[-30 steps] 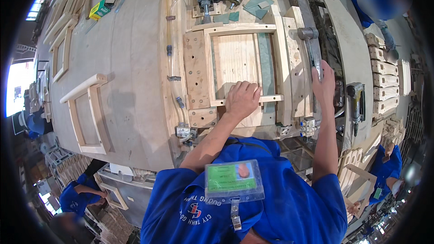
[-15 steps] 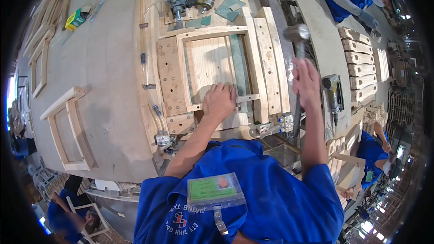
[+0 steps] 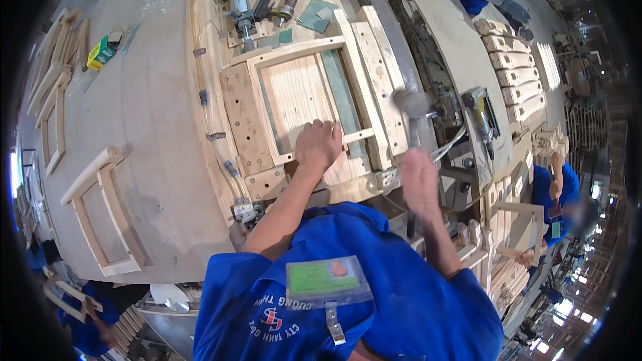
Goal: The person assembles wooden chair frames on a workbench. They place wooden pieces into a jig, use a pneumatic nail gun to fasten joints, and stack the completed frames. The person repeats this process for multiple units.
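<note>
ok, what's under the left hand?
The left hand presses on the near rail of the wooden frame clamped in the jig. The rail section and joint beneath the palm are covered.

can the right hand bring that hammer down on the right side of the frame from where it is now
Probably yes. The right hand grips the hammer just beside the wooden frame, nothing lies between them, and the left hand presses on the near rail, off that side.
</note>
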`<state>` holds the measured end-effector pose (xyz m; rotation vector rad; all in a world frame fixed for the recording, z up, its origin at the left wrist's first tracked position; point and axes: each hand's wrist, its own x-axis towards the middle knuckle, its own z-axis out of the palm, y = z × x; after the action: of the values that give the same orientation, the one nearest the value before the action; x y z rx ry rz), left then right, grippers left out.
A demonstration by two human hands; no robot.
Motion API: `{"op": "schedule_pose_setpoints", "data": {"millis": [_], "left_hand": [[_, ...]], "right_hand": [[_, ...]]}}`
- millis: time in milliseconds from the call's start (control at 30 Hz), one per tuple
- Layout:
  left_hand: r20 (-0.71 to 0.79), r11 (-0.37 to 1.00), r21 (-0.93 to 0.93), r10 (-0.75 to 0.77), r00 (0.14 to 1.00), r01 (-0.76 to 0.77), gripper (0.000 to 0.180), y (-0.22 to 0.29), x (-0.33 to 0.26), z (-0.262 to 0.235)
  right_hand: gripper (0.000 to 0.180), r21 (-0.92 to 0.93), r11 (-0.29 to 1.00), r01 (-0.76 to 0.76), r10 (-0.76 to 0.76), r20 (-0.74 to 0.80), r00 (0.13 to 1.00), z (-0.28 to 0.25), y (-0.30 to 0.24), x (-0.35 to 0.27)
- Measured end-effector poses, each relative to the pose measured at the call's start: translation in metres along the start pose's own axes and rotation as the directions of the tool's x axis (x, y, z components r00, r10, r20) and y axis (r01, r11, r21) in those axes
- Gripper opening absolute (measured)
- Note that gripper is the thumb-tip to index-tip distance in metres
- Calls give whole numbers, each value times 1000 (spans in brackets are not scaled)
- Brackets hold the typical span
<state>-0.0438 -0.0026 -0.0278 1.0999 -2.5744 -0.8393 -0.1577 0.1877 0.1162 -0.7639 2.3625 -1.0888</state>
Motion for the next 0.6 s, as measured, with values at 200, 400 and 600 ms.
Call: {"op": "schedule_pose_setpoints", "data": {"millis": [200, 400, 600], "left_hand": [[-48, 998, -32, 45, 998, -46, 34, 10, 11, -6], [-124, 994, -49, 92, 988, -98, 30, -3, 8, 2], [-169, 997, -39, 61, 984, -69, 28, -6, 5, -1]], "right_hand": [[41, 213, 908, 360, -320, -201, 926, 26, 57, -21], [44, 162, 986, -48, 19, 176, 984, 7, -14, 50], [37, 358, 799, 483, -418, -248, 874, -10, -174, 165]]}}
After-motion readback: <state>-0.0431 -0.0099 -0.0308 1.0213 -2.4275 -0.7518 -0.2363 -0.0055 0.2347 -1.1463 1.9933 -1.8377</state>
